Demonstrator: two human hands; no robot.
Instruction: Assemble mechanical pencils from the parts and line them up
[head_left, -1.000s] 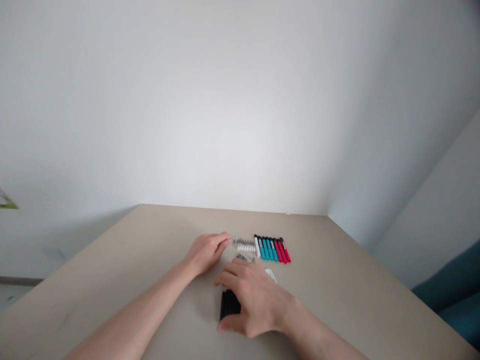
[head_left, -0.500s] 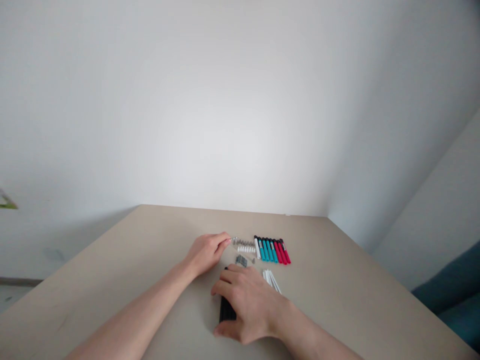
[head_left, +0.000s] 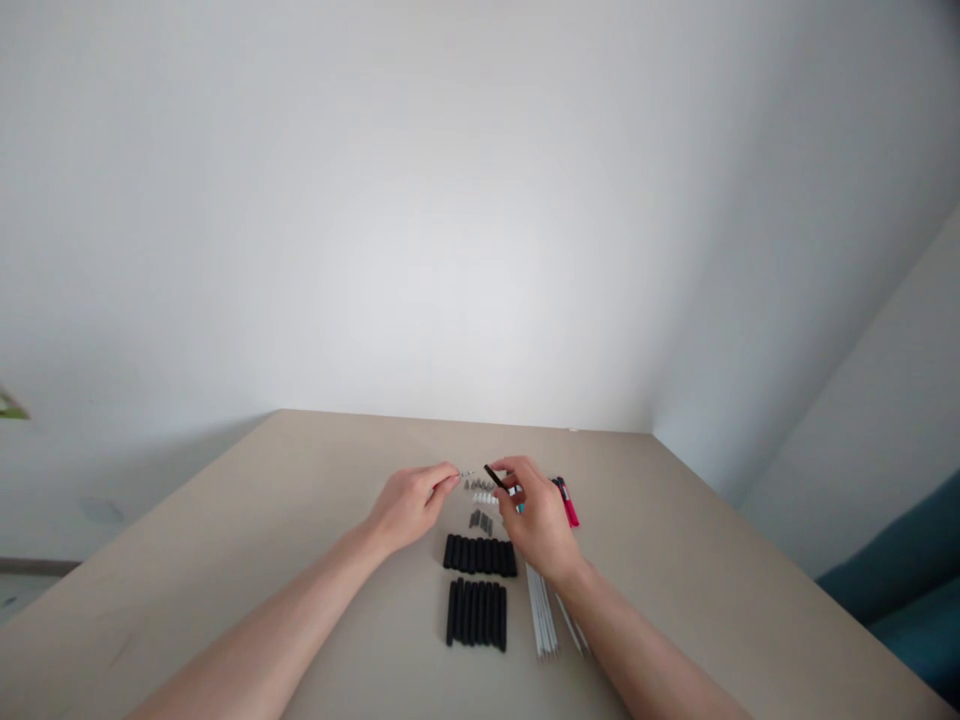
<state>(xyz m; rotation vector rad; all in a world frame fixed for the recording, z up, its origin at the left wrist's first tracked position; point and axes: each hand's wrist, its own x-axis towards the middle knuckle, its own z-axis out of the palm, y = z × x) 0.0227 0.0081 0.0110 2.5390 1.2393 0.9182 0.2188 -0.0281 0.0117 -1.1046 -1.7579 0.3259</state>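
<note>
My left hand (head_left: 411, 505) is closed in a pinch on a slim silvery-white pen part (head_left: 466, 473), its tip pointing right. Between the thumb and fingers of my right hand (head_left: 541, 520) is a black pen tube (head_left: 495, 477), tilted, its upper end toward the left hand. A small gap separates the two pieces. Below the hands lie a row of short black tubes (head_left: 480, 556) and a row of longer black tubes (head_left: 477, 614). White pen refills (head_left: 541, 615) lie under the right wrist, partly covered by the forearm.
Small grey parts (head_left: 481, 521), white parts (head_left: 484, 497) and silvery cone-shaped tips (head_left: 478, 484) lie in rows between the hands. Red pen barrels (head_left: 568, 505) show behind the right hand, which hides most of that row. The beige table (head_left: 360, 620) meets a white wall (head_left: 465, 250).
My right hand has lifted from the black tubes and moved up and forward, now with a black pen tube in its fingers. The left hand has barely moved.
</note>
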